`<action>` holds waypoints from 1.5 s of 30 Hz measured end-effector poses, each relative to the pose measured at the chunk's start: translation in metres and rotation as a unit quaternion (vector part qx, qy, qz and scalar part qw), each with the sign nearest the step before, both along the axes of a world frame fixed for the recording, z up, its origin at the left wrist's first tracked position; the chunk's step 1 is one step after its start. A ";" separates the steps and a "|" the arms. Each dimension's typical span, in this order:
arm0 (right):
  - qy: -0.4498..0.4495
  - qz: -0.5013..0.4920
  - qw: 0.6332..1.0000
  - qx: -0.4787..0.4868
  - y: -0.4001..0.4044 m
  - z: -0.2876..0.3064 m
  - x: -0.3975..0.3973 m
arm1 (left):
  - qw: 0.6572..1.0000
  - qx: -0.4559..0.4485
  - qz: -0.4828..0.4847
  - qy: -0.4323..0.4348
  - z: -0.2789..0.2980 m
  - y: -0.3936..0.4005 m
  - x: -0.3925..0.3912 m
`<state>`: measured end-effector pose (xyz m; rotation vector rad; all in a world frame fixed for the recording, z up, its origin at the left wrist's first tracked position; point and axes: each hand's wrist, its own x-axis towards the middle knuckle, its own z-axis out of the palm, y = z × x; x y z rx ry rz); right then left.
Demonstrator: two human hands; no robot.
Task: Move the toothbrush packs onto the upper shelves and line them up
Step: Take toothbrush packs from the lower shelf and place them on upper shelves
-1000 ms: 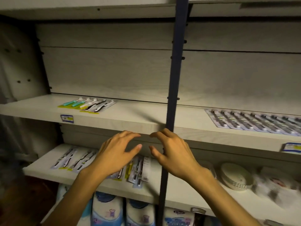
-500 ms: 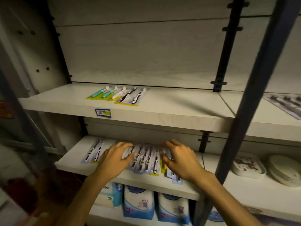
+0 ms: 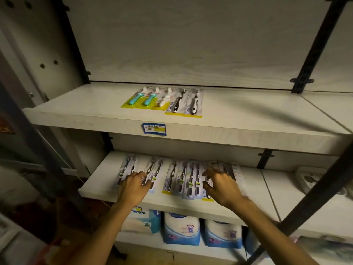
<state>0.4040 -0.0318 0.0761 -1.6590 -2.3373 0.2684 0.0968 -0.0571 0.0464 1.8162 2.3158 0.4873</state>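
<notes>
Toothbrush packs: about five are laid in a row on the upper shelf above both hands; many are left on the lower shelf. Left hand and right hand, fingers curled, are pressed on packs beneath them; a grip cannot be told. Half a second earlier the left hand was set nearer the right

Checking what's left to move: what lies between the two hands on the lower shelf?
In the head view, overlapping black-toothbrush packs lie on the pale lower shelf between the left hand and right hand.
</notes>
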 end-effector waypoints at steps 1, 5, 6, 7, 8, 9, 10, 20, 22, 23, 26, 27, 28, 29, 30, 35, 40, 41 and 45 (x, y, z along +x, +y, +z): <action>0.004 -0.009 1.000 -0.008 0.002 -0.006 -0.005 | 1.000 -0.011 0.014 0.013 -0.004 0.006 -0.005; 0.006 -0.042 0.999 -0.027 0.010 -0.027 -0.027 | 0.997 -0.066 0.028 0.033 -0.029 0.031 -0.022; 0.002 -0.048 0.998 -0.031 0.012 -0.034 -0.034 | 0.997 -0.073 0.022 0.034 -0.036 0.038 -0.026; -0.001 -0.053 0.998 -0.036 0.015 -0.040 -0.041 | 0.996 -0.077 0.016 0.038 -0.044 0.045 -0.030; 0.002 -0.059 0.997 -0.043 0.018 -0.047 -0.049 | 0.995 -0.084 0.009 0.043 -0.051 0.051 -0.035; 0.010 -0.065 0.996 -0.054 0.021 -0.053 -0.057 | 0.995 -0.091 0.005 0.049 -0.059 0.057 -0.039; 0.021 -0.072 0.995 -0.062 0.024 -0.057 -0.065 | 0.994 -0.099 0.000 0.057 -0.066 0.063 -0.043; 0.079 -0.139 0.981 -0.110 0.052 -0.108 -0.143 | 0.981 -0.138 -0.029 0.135 -0.118 0.102 -0.068; 0.083 -0.144 0.978 -0.123 0.057 -0.117 -0.156 | 0.984 -0.123 -0.027 0.122 -0.124 0.106 -0.070; 0.087 -0.145 0.977 -0.129 0.059 -0.121 -0.163 | 0.986 -0.118 -0.025 0.114 -0.126 0.107 -0.070; 0.090 -0.162 0.972 -0.141 0.065 -0.132 -0.180 | 0.987 -0.094 -0.029 0.129 -0.134 0.110 -0.072; 0.095 -0.171 0.970 -0.146 0.067 -0.136 -0.186 | 0.986 -0.090 -0.024 0.139 -0.135 0.109 -0.073; 0.099 -0.178 0.968 -0.149 0.068 -0.139 -0.192 | 0.986 -0.088 -0.020 0.142 -0.136 0.110 -0.075; 0.101 -0.182 0.966 -0.155 0.069 -0.142 -0.198 | 0.986 -0.090 -0.017 0.141 -0.138 0.110 -0.077; 0.104 -0.183 0.964 -0.159 0.070 -0.145 -0.204 | 0.986 -0.090 -0.017 0.138 -0.140 0.110 -0.078; 0.122 -0.195 0.955 -0.185 0.074 -0.156 -0.232 | 0.989 -0.086 -0.030 0.120 -0.143 0.112 -0.085; 0.086 -0.222 0.953 -0.186 0.079 -0.161 -0.251 | 0.984 -0.126 -0.034 0.120 -0.144 0.117 -0.082; 0.078 -0.226 0.953 -0.187 0.079 -0.161 -0.254 | 0.982 -0.136 -0.033 0.125 -0.146 0.118 -0.082; 0.062 -0.236 0.953 -0.180 0.083 -0.159 -0.260 | 0.982 -0.126 -0.029 0.135 -0.153 0.117 -0.081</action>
